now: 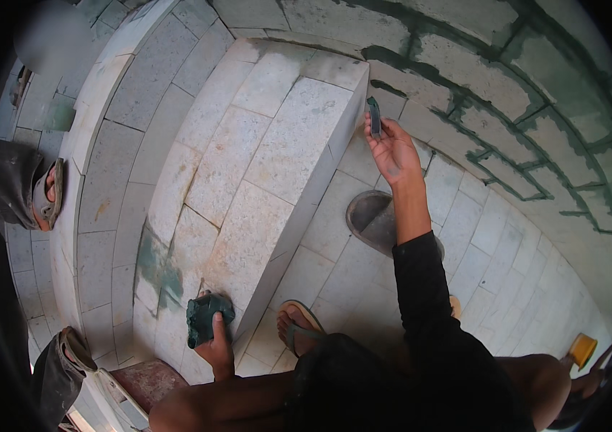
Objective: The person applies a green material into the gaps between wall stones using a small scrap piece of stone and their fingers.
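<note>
My left hand [216,353] is closed around a squarish piece coated in dark green paste [209,319], just above the pale stone ledge [255,147]. Whether a holder lies under that paste, I cannot tell. Farther off, my right hand [396,155] is raised, palm up, beside the tiled wall. Between its thumb and fingers is a small flat dark scraper [375,119] with green paste at its tip. Dark green paste fills and spreads around many joints of the stone wall [493,68] at the right.
A dark round bowl [372,216] stands on the tiled floor, partly behind my right forearm. Green smears [158,270] mark the ledge. At the left, another person's sandalled foot [48,194] rests beyond a raised edge. Something yellow [583,351] is at the far right.
</note>
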`<state>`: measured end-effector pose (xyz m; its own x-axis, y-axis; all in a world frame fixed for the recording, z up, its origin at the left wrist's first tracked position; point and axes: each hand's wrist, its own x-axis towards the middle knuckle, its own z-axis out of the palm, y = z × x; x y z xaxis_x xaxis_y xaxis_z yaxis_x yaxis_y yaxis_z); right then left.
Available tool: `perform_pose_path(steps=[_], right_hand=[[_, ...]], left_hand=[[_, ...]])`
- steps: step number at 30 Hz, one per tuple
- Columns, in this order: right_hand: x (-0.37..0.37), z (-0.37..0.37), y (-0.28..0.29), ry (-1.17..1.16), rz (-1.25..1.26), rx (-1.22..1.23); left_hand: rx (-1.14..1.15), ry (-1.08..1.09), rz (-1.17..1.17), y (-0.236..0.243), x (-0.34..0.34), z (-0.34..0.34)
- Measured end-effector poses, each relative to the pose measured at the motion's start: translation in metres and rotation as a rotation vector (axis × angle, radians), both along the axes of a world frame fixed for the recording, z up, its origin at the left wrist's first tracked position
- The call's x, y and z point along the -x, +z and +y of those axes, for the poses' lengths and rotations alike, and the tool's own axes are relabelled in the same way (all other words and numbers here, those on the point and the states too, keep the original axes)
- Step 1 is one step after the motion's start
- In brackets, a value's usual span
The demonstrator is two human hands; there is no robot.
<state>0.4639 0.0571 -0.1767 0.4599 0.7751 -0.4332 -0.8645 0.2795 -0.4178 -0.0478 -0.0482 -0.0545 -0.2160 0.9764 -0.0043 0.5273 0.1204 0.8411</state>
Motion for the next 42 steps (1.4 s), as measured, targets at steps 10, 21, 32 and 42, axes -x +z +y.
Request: perform_pose_path(steps=[10, 21, 32, 42], right_hand=[[0.022, 0.07, 0.024, 0.086, 0.222, -0.167], [-0.008, 0.078, 0.014, 0.203, 0.437, -0.376], [-0.018, 0.093, 0.03, 0.166, 0.833, -0.317], [-0.039, 0.041, 0.021, 0.135, 0.881, -0.364]], left_hand=[[-0.13, -0.07, 0.086, 0.016, -0.023, 0.006], [-0.141, -0.034, 0.138, 0.019, -0.032, 0.009], [-0.222, 0.049, 0.085, 0.01, -0.036, 0.011], [-0.216, 0.036, 0.157, 0.008, -0.027, 0.008]])
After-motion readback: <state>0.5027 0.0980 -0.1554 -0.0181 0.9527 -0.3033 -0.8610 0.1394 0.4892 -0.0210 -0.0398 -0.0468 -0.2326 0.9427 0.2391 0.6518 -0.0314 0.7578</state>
